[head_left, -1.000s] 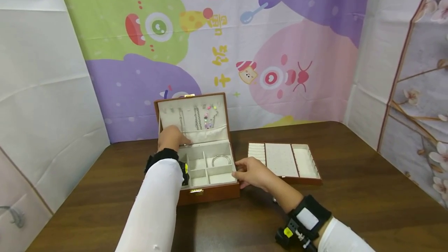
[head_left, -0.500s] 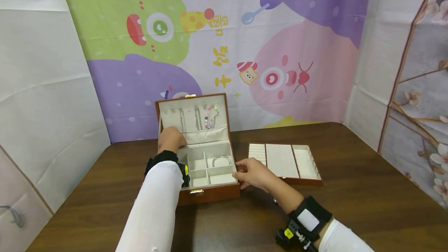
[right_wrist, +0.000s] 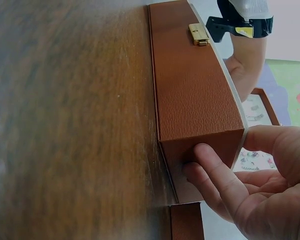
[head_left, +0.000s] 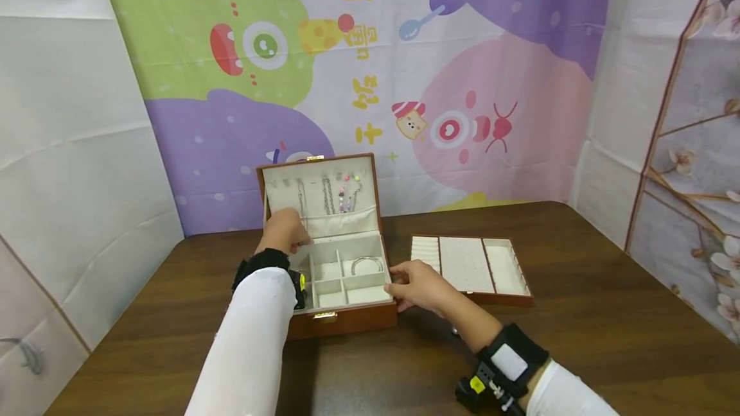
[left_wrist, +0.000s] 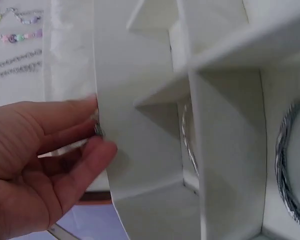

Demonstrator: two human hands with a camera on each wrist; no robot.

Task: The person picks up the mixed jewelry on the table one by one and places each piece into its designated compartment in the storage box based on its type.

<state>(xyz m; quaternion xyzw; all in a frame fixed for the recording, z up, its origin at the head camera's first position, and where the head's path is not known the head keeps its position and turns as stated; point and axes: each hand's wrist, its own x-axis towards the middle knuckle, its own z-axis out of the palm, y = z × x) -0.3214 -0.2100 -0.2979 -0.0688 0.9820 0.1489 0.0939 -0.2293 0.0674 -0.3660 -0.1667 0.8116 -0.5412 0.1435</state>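
Left hand [head_left: 281, 231] had drawn slightly leftward, pinching a small silvery piece [left_wrist: 98, 128] by the jewellery box [head_left: 361, 321]'s back rim; my right hand [head_left: 421, 286] gripped its side. Done: necklaces [left_wrist: 12, 38] hung, bangle [left_wrist: 281, 160] stowed. Outstanding, I judged: tray [head_left: 465, 265] outside, lid [head_left: 314, 196] open.

A: Place type?
B: Screened-off tabletop corner, from what I get on my feed: cartoon curtain [head_left: 370, 95] at twelve o'clock, white sheet [head_left: 69, 114] at ten, blossom-print panel [head_left: 688, 165] at two, wood-look table [head_left: 370, 377] at six.
A: Home or studio?
B: Can't tell; hangings block my view.
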